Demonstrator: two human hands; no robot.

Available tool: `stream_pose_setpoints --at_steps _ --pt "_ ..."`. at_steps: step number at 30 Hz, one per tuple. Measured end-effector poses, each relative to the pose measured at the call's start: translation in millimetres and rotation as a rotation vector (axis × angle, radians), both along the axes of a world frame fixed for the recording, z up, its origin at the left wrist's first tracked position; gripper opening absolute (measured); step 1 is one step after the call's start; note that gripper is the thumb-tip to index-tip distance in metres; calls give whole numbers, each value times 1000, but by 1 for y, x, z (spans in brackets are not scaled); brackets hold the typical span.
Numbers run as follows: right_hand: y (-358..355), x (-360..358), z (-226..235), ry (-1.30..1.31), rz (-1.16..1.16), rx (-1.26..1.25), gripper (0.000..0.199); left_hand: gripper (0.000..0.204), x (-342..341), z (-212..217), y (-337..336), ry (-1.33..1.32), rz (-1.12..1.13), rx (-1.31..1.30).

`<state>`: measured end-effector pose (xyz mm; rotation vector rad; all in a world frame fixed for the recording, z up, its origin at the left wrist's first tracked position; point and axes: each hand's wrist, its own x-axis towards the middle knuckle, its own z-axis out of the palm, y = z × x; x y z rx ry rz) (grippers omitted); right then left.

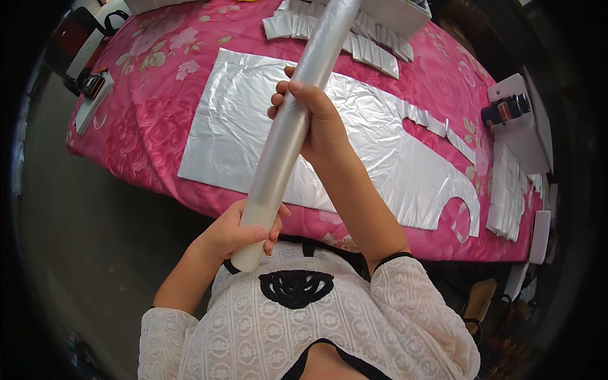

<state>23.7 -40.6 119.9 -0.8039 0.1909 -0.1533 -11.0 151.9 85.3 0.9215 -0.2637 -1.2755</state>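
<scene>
I hold a long roll of clear plastic film (286,136) upright and tilted over the table. My left hand (237,231) grips its lower end near my chest. My right hand (313,117) wraps around its middle, higher up. Below the roll a flat sheet of translucent plastic (240,133), cut in an apron shape with a neck hole and straps at the right end, lies spread on the pink floral tablecloth (152,114).
Folded white plastic pieces (373,50) lie in a row at the table's far side, and another stack (510,202) lies at the right end. A dark bottle (503,109) rests on a white board at the right. A small device (94,82) sits on papers at the left corner.
</scene>
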Motion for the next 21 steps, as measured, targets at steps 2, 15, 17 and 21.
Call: stream_pose_setpoints --at_steps 2,15,17,21 --pt "-2 -3 0 -39 21 26 61 36 -1 0 -3 85 -31 -56" --pt "-4 -9 -24 42 48 134 49 29 -9 1 -18 96 57 138" --pt "-3 -11 -30 59 40 168 49 30 -9 -1 -19 156 38 102" --pt "-4 -13 -42 100 21 192 48 32 -8 -8 -19 268 14 63"
